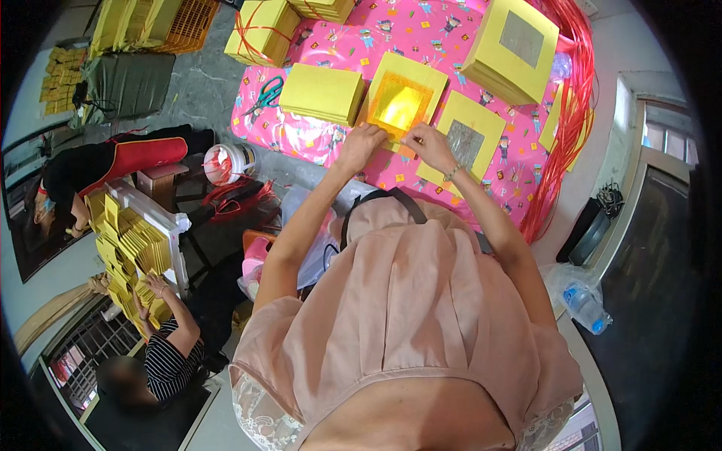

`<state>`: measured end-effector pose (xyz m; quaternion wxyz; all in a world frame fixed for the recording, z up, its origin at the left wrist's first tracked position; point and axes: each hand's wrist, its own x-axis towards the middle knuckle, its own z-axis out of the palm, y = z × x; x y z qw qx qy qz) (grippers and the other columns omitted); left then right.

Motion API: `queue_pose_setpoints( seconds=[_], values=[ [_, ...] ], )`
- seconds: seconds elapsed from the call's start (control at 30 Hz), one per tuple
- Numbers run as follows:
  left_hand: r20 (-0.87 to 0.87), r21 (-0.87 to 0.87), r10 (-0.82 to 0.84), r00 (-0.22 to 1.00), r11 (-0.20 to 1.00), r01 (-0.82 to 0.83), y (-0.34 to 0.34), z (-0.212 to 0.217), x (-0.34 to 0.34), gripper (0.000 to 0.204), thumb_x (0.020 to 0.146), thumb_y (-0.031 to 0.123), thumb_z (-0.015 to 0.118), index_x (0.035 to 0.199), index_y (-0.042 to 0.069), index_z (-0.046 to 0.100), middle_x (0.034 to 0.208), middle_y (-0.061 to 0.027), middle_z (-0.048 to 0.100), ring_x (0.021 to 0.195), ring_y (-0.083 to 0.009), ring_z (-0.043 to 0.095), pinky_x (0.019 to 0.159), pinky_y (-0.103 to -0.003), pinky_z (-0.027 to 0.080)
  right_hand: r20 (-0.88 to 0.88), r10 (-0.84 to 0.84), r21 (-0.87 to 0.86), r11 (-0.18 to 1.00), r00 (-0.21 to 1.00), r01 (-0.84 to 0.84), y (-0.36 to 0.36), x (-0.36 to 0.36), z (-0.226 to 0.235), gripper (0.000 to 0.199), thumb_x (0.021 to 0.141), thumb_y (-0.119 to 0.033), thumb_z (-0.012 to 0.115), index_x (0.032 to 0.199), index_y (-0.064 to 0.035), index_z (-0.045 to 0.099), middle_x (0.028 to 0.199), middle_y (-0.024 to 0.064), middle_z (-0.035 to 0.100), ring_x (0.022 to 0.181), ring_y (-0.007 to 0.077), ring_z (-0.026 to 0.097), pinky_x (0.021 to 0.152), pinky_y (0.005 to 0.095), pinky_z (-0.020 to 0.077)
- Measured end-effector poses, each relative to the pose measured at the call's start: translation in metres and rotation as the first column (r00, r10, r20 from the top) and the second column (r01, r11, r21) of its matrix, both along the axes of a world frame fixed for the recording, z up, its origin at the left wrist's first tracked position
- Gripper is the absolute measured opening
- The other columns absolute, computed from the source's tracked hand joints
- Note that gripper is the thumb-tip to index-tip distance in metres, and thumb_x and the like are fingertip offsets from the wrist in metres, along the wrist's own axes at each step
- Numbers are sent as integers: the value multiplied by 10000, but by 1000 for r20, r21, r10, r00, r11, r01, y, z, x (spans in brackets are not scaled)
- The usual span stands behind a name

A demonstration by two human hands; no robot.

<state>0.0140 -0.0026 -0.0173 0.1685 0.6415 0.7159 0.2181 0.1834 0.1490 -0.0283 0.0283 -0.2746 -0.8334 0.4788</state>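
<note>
A shiny orange and gold sheet (401,104) lies on yellow paper (421,70) on the table. My left hand (362,144) is closed at the sheet's near left corner. At its near right corner my right hand (431,145) pinches the edge, thumb and fingers together. To the right is yellow paper with a silver square (465,143). A neat stack of plain yellow paper (320,93) sits to the left, with green-handled scissors (265,98) beside it. The fingertips partly hide the edge they hold.
A pink patterned cloth (331,41) covers the table. A tall stack of yellow paper with silver squares (519,45) stands far right, near hanging red plastic strands (560,150). Tied yellow bundles (259,34) lie far left. Two people work at left around folded yellow paper (131,244); a white bucket (229,164) stands nearby.
</note>
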Motion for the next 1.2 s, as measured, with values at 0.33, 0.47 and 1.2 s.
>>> queue_pose_setpoints(
  seconds=[0.33,0.47,1.2],
  values=[
    [-187,-122,-18,982,992,-6,27,26,0,169,855,112,585,1019,70,585,885,-103,646,858,-282,620,781,-406,449,-54,72,300,952,996,-52,5,0,24,153,903,-195,589,938,-46,582,817,144,617,771,341,625,670,440,502],
    [-126,121,62,990,992,-47,42,42,-1,407,798,112,651,1189,62,548,1140,-146,590,1101,-324,543,905,-454,429,-18,18,243,970,1000,-13,24,-11,37,173,918,-197,567,920,-24,554,824,184,616,753,380,618,662,465,495],
    [-141,8,58,988,998,-58,89,0,6,774,833,379,664,1503,232,305,1533,-221,236,1422,-414,202,1134,-562,203,-30,-258,463,853,966,242,113,-69,-11,329,855,-216,643,1115,-29,566,1043,183,580,1058,369,533,924,469,418]
  ],
)
